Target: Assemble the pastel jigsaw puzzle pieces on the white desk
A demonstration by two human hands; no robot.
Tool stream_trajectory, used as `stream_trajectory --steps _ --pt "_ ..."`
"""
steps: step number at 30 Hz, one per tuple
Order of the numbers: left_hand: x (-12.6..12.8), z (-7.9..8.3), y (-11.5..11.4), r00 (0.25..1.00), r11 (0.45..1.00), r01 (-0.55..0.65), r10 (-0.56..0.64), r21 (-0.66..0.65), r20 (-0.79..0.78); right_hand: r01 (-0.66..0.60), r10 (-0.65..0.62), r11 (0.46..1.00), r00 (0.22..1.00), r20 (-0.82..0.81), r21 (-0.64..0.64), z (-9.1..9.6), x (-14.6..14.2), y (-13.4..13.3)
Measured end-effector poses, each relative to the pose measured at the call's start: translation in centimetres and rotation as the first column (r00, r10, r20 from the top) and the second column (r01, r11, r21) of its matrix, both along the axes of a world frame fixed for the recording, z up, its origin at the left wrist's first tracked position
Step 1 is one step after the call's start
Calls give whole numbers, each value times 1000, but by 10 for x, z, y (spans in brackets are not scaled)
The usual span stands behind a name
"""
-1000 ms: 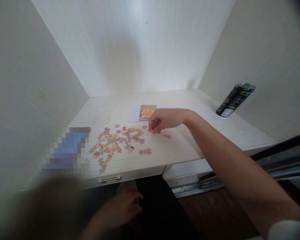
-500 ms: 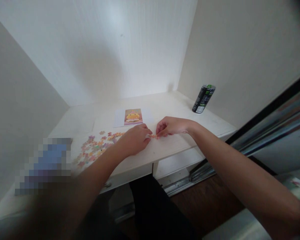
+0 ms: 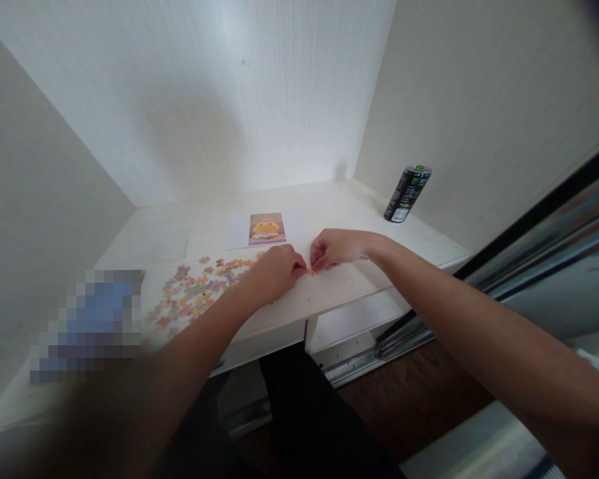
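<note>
Near the front of the white shelf (image 3: pixel 349 286), my left hand (image 3: pixel 279 271) and my right hand (image 3: pixel 332 247) meet over small orange-pink jigsaw pieces (image 3: pixel 311 271). Fingers of both hands are pinched on these pieces, whose outlines are partly hidden by the fingertips. A loose spread of many-coloured jigsaw pieces (image 3: pixel 187 296) lies to the left, partly behind my left forearm. Behind my hands is a picture card (image 3: pixel 267 229) showing a yellow figure on a pink ground, resting on a white sheet (image 3: pixel 237 229).
A black and green drink can (image 3: pixel 408 194) stands at the back right by the side wall. On the left lies a blurred-out bluish flat object (image 3: pixel 97 316). The shelf's front edge runs just below my hands, with an open compartment (image 3: pixel 352 322) underneath.
My left hand has shifted slightly right, its fingertips closer to my right hand at the pieces. The whole view has tilted slightly; the can, card and loose pieces stay in place.
</note>
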State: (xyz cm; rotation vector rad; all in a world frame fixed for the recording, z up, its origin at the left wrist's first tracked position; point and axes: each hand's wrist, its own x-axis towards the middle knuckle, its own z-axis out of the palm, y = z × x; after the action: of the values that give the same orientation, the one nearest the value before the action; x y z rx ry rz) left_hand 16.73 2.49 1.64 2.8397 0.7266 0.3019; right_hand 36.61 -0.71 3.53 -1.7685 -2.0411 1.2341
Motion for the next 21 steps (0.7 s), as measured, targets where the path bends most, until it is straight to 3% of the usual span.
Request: stream_trajectory --steps 12,17,19,21 --pt "-5 1 3 997 995 71 -68 -72 46 -101 101 995 993 66 -12 4 -4 7" --pt "-3 2 7 996 991 82 -78 -109 43 -206 217 976 953 211 -71 16 -15 23" --pt "-5 8 5 997 993 49 -43 -108 59 -257 255 966 934 251 -29 21 -15 25" --pt "-17 19 -6 995 996 -10 19 -91 94 -271 231 957 929 289 105 24 -12 17"
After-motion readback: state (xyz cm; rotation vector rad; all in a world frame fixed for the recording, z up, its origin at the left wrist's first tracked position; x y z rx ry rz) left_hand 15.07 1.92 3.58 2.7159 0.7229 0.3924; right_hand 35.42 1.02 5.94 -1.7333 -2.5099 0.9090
